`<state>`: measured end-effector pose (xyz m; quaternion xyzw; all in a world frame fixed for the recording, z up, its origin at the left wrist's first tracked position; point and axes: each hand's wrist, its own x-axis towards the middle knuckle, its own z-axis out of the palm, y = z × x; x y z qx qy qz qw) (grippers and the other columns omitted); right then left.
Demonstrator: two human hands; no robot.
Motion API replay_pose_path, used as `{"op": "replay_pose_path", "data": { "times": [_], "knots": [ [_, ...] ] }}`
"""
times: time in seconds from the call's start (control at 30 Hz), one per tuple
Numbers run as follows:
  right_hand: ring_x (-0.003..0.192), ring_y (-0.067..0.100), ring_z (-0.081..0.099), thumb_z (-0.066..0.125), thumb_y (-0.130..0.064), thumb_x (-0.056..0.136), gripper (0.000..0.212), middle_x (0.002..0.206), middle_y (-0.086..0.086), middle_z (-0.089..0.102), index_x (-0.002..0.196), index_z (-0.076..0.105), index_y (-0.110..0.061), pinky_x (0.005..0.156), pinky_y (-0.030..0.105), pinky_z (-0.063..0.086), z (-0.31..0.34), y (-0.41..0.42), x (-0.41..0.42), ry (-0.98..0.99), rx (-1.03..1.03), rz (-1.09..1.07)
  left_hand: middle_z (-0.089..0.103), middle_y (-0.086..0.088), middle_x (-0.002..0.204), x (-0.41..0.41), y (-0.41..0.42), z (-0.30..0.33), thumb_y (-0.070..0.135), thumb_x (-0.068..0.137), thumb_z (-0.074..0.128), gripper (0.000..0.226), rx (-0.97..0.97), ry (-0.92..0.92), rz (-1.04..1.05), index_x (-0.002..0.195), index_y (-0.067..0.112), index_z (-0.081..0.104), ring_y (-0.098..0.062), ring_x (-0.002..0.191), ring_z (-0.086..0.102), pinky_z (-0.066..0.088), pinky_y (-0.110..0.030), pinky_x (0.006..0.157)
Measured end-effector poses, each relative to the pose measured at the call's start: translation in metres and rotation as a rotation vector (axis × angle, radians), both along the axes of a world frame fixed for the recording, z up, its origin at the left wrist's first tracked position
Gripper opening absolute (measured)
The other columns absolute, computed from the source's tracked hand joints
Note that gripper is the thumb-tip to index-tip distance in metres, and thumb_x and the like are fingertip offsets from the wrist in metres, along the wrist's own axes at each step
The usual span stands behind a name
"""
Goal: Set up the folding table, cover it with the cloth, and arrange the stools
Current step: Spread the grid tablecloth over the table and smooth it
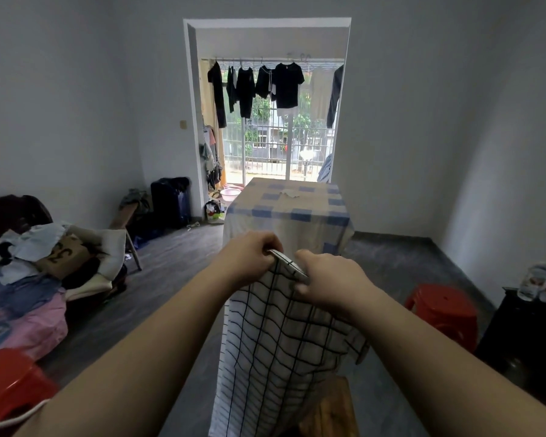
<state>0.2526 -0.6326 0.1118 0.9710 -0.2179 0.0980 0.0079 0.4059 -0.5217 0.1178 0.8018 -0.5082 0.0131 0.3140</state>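
Up close, both hands are raised side by side, pinching the top edge of a white cloth [275, 335] with a black grid. The left hand [249, 257] curls its fingers over one corner; the right hand [325, 279] grips the edge just beside it. The cloth hangs down in folds toward a wooden surface [331, 408], near and low. Farther off, before the balcony door [267, 121], stands a table [289, 212] already draped in blue check. A red stool [443, 313] sits on the right, another red stool [11, 383] near left. The covering step seems in hand; next, the hands likely need to part and spread the cloth flat.
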Motion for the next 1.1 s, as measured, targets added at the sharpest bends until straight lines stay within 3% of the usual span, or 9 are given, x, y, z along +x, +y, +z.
{"op": "replay_pose_path", "data": {
  "times": [0.13,0.27,0.4,0.5,0.6,0.77,0.87,0.97,1.1],
  "knots": [
    [0.085,0.024,0.062,0.047,-0.026,0.085,0.013,0.089,-0.003,0.066,0.088,0.059,-0.028,0.074,0.038,0.053,-0.003,-0.007,0.007,-0.086,0.218,-0.029,0.059,0.014,0.126,0.009,-0.002,-0.006,0.034,0.091,0.062,0.018,0.032,-0.325,0.045,0.105,0.041,0.07,-0.018,0.127,0.042,0.032,-0.047,0.109],
    [0.072,0.021,0.057,0.051,-0.014,0.086,0.021,0.069,0.0,0.058,0.065,0.052,-0.017,0.061,0.031,0.042,-0.005,-0.021,0.008,-0.132,0.437,-0.054,0.033,0.006,0.149,0.004,-0.004,-0.026,0.041,0.082,0.072,0.057,-0.141,-0.214,0.206,0.134,0.043,0.048,-0.019,0.143,0.014,0.01,-0.04,0.119],
    [0.06,0.012,0.053,0.057,-0.012,0.08,0.013,0.062,-0.003,0.059,0.071,0.065,-0.013,0.059,0.027,0.04,-0.015,-0.026,0.001,-0.253,0.742,-0.121,0.042,0.004,0.123,-0.008,-0.002,-0.045,0.024,0.081,0.074,0.046,-0.318,-0.051,0.229,0.121,0.029,0.051,-0.015,0.118,0.036,0.032,-0.029,0.103],
    [0.067,0.009,0.058,0.06,-0.013,0.079,0.017,0.073,-0.004,0.068,0.087,0.074,-0.015,0.067,0.028,0.046,-0.026,-0.026,-0.002,-0.333,0.859,-0.07,0.059,0.005,0.091,-0.021,-0.006,-0.056,0.017,0.09,0.066,0.015,-0.249,0.34,0.061,0.09,0.025,0.053,-0.014,0.085,0.058,0.047,-0.023,0.07],
    [0.075,0.012,0.065,0.063,-0.015,0.084,0.015,0.087,0.007,0.076,0.092,0.076,-0.013,0.073,0.033,0.052,-0.032,-0.016,-0.005,-0.396,0.972,0.016,0.06,-0.001,0.081,-0.038,-0.014,-0.07,0.025,0.096,0.06,0.011,-0.225,0.691,0.035,0.09,0.017,0.054,-0.014,0.064,0.058,0.044,-0.021,0.048],
    [0.099,0.025,0.07,0.061,-0.033,0.097,0.024,0.103,0.009,0.076,0.104,0.075,-0.016,0.09,0.043,0.053,-0.048,-0.008,-0.01,-0.391,1.061,0.066,0.052,0.001,0.068,-0.049,-0.017,-0.075,0.037,0.101,0.053,0.022,-0.316,1.059,0.066,0.097,0.016,0.056,-0.008,0.045,0.049,0.039,-0.022,0.041],
    [0.07,0.027,0.058,0.056,-0.067,0.088,0.054,0.084,0.003,0.067,0.104,0.074,-0.018,0.067,0.038,0.044,-0.052,-0.002,-0.013,-0.281,1.073,0.024,0.047,0.005,0.06,-0.046,-0.011,-0.071,0.035,0.101,0.053,0.023,-0.335,1.202,0.023,0.089,0.015,0.053,-0.004,0.038,0.044,0.034,-0.017,0.038],
    [0.058,0.014,0.043,0.052,-0.058,0.095,0.047,0.076,0.009,0.054,0.104,0.075,-0.019,0.057,0.029,0.033,-0.057,0.003,-0.011,-0.29,1.118,-0.047,0.043,0.008,0.051,-0.047,-0.002,-0.067,0.026,0.101,0.055,0.024,-0.384,1.339,-0.06,0.079,0.015,0.053,-0.003,0.037,0.038,0.03,-0.016,0.036],
    [0.086,0.032,0.064,0.056,-0.044,0.097,0.041,0.102,0.024,0.072,0.107,0.073,-0.008,0.08,0.043,0.048,-0.064,0.013,-0.009,-0.385,1.385,-0.148,0.058,0.004,0.056,-0.044,0.006,-0.069,0.009,0.095,0.057,0.01,-0.366,1.28,-0.003,0.085,0.01,0.061,-0.005,0.044,0.052,0.037,-0.018,0.041]
  ]
}}
